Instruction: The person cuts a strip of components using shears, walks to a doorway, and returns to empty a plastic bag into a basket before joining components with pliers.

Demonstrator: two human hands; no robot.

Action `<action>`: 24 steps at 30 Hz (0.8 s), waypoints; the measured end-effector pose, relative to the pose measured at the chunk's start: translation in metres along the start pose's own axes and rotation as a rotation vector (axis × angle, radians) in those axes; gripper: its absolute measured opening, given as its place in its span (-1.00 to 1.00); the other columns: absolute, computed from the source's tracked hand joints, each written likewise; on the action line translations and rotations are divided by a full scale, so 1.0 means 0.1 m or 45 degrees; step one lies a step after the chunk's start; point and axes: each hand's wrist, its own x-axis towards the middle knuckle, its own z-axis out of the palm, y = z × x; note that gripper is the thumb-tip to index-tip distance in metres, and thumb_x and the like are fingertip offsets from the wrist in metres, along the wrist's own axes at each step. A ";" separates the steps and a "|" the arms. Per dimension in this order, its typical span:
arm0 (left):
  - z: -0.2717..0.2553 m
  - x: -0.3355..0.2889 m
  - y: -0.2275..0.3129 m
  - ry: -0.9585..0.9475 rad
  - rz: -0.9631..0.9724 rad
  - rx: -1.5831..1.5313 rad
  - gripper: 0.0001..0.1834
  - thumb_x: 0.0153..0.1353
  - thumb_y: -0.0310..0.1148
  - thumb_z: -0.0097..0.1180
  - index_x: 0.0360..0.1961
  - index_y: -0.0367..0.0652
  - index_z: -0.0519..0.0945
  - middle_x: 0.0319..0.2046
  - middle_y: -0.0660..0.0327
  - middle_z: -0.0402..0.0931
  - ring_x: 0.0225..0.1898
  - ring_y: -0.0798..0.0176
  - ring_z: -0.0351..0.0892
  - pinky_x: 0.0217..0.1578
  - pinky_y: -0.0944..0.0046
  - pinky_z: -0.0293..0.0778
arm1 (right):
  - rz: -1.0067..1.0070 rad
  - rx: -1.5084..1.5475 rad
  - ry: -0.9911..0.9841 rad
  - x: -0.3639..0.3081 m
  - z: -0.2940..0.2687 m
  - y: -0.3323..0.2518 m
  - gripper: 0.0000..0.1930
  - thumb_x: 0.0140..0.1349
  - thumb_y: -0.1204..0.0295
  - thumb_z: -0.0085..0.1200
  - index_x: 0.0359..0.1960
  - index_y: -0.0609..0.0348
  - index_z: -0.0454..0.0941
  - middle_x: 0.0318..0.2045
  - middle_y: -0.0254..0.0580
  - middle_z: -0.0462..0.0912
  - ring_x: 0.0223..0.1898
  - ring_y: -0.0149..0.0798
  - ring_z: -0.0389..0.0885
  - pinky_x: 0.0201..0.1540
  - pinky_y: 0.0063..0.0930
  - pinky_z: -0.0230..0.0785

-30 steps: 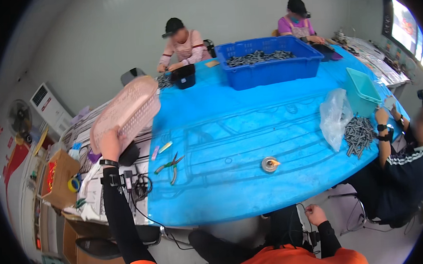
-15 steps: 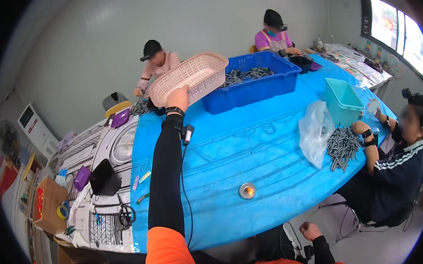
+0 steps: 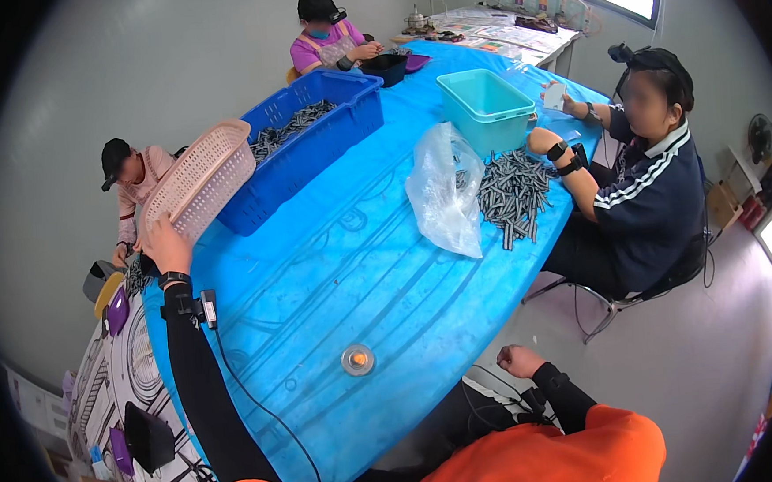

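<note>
My left hand (image 3: pixel 169 244) grips the near edge of a pale pink plastic basket (image 3: pixel 209 188) with slotted sides. The basket is tilted and held beside the left end of a large blue crate (image 3: pixel 311 170), partly covering it. Inside the crate lie many short grey tube-like pieces (image 3: pixel 295 130). My right hand (image 3: pixel 520 361) is off the table's near edge, low by my body. Its fingers are curled into a loose fist, and no object shows in it. A black band with a small cabled device (image 3: pixel 206 308) sits on my left wrist.
A blue sheet covers the table (image 3: pixel 317 272). On it stand a small glass candle (image 3: pixel 357 359), a clear plastic bag (image 3: pixel 446 189), a pile of grey pieces (image 3: pixel 514 193) and a turquoise bin (image 3: pixel 490 129). Co-workers sit at the left, far side and right. A black container (image 3: pixel 149 437) lies lower left.
My view has turned to the right, so the table and people appear shifted left. The basket stays in my left hand and now tilts more steeply. My right hand stays low and curled.
</note>
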 end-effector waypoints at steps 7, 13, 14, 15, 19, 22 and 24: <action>-0.09 -0.03 -0.21 0.081 0.032 0.094 -0.47 -0.09 -0.37 0.17 -0.01 -0.03 0.35 -0.09 0.17 0.38 0.02 0.07 0.30 0.07 -0.04 0.03 | -0.124 0.100 0.124 -0.04 -0.22 -0.35 -0.82 0.00 0.34 0.03 -0.41 0.18 0.53 -0.56 -0.07 0.57 -0.47 -0.06 0.55 -0.36 -0.26 0.38; -0.02 0.06 -0.31 -0.089 0.035 -0.192 -0.74 0.06 -0.50 -0.16 -0.23 -0.17 0.51 -0.26 -0.03 0.51 -0.18 -0.05 0.48 -0.12 0.04 0.33 | -0.247 0.341 0.695 -0.19 -1.14 -0.91 -0.87 0.03 0.39 0.07 -0.38 0.10 0.53 -0.80 -0.26 0.31 -0.75 -0.41 0.30 -0.63 -0.49 0.16; 0.02 0.05 -0.47 -0.007 0.162 -0.207 -0.71 0.06 -0.52 -0.17 -0.20 -0.18 0.50 -0.24 -0.04 0.51 -0.19 -0.08 0.48 -0.15 0.07 0.36 | -0.309 0.423 0.503 -0.20 -1.24 -0.93 -0.80 0.04 0.39 0.07 -0.27 0.06 0.54 -0.79 -0.25 0.32 -0.74 -0.43 0.30 -0.62 -0.49 0.18; 0.06 0.02 -0.55 0.080 0.294 -0.235 -0.69 0.05 -0.55 -0.18 -0.17 -0.20 0.50 -0.23 -0.05 0.50 -0.20 -0.11 0.48 -0.17 0.11 0.39 | -0.405 0.432 0.448 -0.25 -1.33 -1.05 -0.70 0.04 0.38 0.08 -0.13 0.02 0.52 -0.78 -0.28 0.33 -0.73 -0.44 0.29 -0.60 -0.49 0.19; -0.53 -0.45 -0.03 0.007 0.253 -0.518 -0.75 0.07 -0.56 -0.10 -0.19 -0.22 0.48 -0.26 -0.06 0.49 -0.18 -0.11 0.46 -0.21 0.12 0.37 | -0.306 0.546 0.861 -0.06 -1.33 -0.73 -0.41 0.03 0.35 0.09 0.17 -0.10 0.24 -0.77 -0.28 0.32 -0.70 -0.40 0.32 -0.56 -0.48 0.23; -0.72 -0.65 0.09 0.034 0.265 -0.515 -0.78 0.09 -0.55 -0.11 -0.21 -0.24 0.45 -0.28 -0.03 0.47 -0.22 -0.11 0.45 -0.23 0.13 0.36 | -0.563 0.582 0.365 -0.14 -1.46 -0.97 -0.38 0.05 0.38 0.03 0.22 -0.16 0.18 -0.79 -0.26 0.28 -0.71 -0.38 0.28 -0.57 -0.45 0.20; -0.73 -0.69 0.14 0.076 0.284 -0.461 -0.76 0.08 -0.57 -0.08 -0.18 -0.22 0.45 -0.26 0.01 0.47 -0.22 -0.05 0.47 -0.23 0.16 0.37 | -0.583 0.419 0.210 -0.23 -1.53 -1.25 -0.38 0.05 0.40 0.00 0.22 -0.18 0.17 -0.79 -0.26 0.25 -0.72 -0.38 0.26 -0.58 -0.45 0.18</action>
